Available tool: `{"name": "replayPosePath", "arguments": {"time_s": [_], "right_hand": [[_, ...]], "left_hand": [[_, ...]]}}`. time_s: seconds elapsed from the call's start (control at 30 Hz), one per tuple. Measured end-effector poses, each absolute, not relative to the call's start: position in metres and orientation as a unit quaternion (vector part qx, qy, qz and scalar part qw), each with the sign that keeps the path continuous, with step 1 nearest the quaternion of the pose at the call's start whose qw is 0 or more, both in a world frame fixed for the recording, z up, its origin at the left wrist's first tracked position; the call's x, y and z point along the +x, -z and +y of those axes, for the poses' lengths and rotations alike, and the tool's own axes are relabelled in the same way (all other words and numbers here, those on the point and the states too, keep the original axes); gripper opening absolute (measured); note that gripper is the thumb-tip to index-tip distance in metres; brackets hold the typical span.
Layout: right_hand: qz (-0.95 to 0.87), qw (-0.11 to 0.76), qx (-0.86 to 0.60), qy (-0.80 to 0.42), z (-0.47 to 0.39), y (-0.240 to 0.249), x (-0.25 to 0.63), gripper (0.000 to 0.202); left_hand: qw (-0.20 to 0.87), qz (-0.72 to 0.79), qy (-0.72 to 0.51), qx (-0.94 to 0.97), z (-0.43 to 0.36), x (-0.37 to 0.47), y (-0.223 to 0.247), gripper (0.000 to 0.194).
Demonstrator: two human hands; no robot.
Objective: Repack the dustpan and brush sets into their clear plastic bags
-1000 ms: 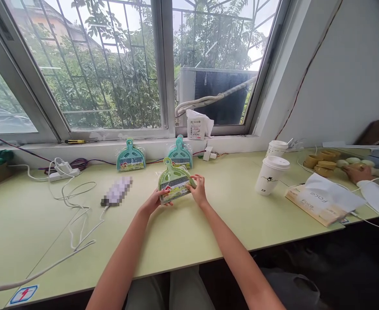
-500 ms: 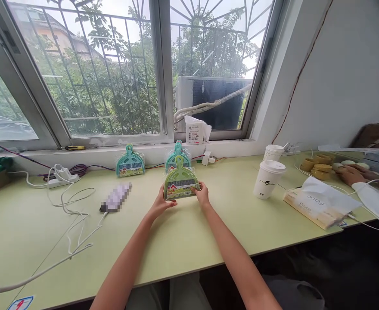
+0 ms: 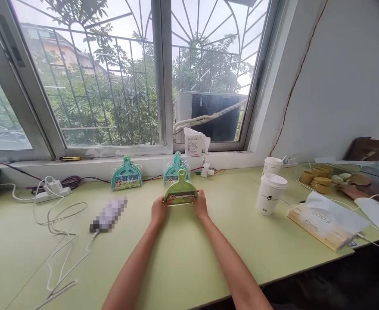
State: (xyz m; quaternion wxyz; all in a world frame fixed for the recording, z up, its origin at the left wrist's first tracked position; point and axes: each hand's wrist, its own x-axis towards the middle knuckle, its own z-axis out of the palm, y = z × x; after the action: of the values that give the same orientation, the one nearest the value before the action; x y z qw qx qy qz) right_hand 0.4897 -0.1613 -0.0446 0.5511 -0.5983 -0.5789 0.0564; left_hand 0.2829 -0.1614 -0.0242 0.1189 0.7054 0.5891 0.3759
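A green dustpan-and-brush set (image 3: 181, 189) stands upright on the table, its ring handle on top and a printed label along its lower part. My left hand (image 3: 159, 210) grips its left side and my right hand (image 3: 200, 203) its right side, with the fingertips partly hidden behind it. Just behind stand teal dustpan sets (image 3: 176, 165) in clear wrap, partly covered by the green one. Farther left, another teal dustpan set (image 3: 127, 174) leans near the window wall.
White paper cups (image 3: 271, 196) and a tissue pack (image 3: 327, 224) stand on the right. A blurred phone-like object (image 3: 109, 215), loose cables and a power strip (image 3: 53, 194) lie left. A small box (image 3: 193, 143) rests on the sill. At far right is another person's hand (image 3: 351, 192).
The view has tilted up slightly. My hands have moved the green dustpan set a little, and it now stands straighter. The other person's hand has shifted among the round items.
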Motion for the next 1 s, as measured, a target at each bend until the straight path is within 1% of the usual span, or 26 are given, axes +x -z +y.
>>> {"name": "replayPosePath", "arguments": {"time_s": [0.1,0.2,0.33,0.4,0.53,0.67,0.77,0.83,1.0], "right_hand": [[-0.593,0.531,-0.605,-0.032,-0.136,0.046,0.486,0.017],[-0.603,0.515,-0.609,-0.008,-0.106,0.048,0.481,0.023],[-0.607,0.511,-0.605,0.063,-0.063,0.051,0.476,0.044],[-0.618,0.502,-0.600,0.080,-0.045,0.054,0.475,0.056],[-0.655,0.467,-0.591,0.055,-0.024,0.063,0.473,0.072],[-0.680,0.450,-0.577,0.043,-0.023,0.068,0.474,0.076],[-0.686,0.449,-0.571,0.040,-0.026,0.068,0.476,0.078],[-0.687,0.446,-0.571,0.041,-0.027,0.068,0.477,0.083],[-0.692,0.434,-0.575,0.055,-0.027,0.068,0.478,0.096]], "left_hand": [[0.109,0.598,-0.391,0.691,-0.131,0.286,0.028,0.014],[0.105,0.598,-0.412,0.679,-0.098,0.289,0.034,0.020],[0.110,0.571,-0.474,0.661,-0.057,0.295,0.038,0.052],[0.109,0.564,-0.487,0.658,-0.040,0.299,0.040,0.061],[0.113,0.600,-0.469,0.638,-0.024,0.300,0.042,0.059],[0.088,0.645,-0.445,0.615,-0.022,0.297,0.043,0.055],[0.140,0.629,-0.449,0.619,-0.022,0.296,0.045,0.055],[0.175,0.610,-0.457,0.624,-0.022,0.295,0.046,0.054],[0.174,0.618,-0.442,0.626,-0.021,0.294,0.047,0.053]]}}
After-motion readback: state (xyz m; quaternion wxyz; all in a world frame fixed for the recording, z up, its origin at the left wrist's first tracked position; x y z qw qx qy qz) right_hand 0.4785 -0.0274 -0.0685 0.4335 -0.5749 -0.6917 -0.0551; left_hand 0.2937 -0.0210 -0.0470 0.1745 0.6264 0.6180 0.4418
